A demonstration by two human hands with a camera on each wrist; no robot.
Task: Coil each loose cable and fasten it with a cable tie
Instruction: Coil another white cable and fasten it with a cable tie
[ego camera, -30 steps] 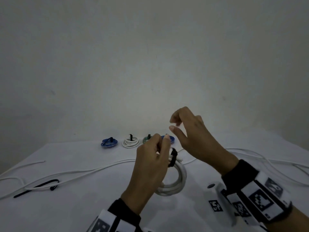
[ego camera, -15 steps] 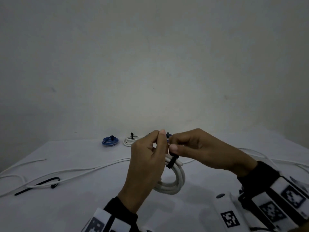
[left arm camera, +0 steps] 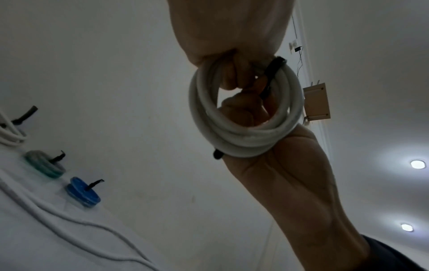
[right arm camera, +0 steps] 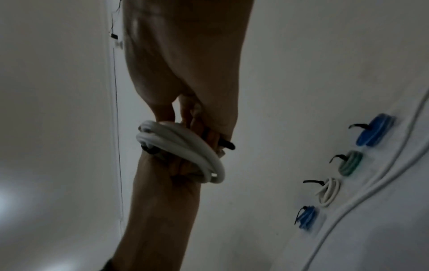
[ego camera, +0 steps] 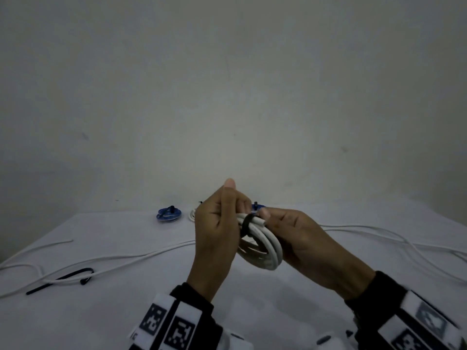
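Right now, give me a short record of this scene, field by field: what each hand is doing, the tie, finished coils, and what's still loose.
left hand: grips white coil
right hand: holds the coil by the black tie
tie: wrapped round the coil
finished coils: four in a row at the back, such as blue coil
loose: long white cable, spare black tie

White-covered table (ego camera: 106, 311) w/ tied coils at the back, loose cables up front.

We see a row of bundled coils along the far edge by the wall: a blue coil (ego camera: 168, 214), a white coil (right arm camera: 329, 191), a green coil (right arm camera: 350, 162) and a second blue coil (right arm camera: 374, 132), each w/ a black tie sticking up. Loose white cable (ego camera: 121, 258) snakes across the left side; another white cable (ego camera: 394, 238) trails off right. A spare black tie (ego camera: 60, 280) lies front left, touching the left cable.
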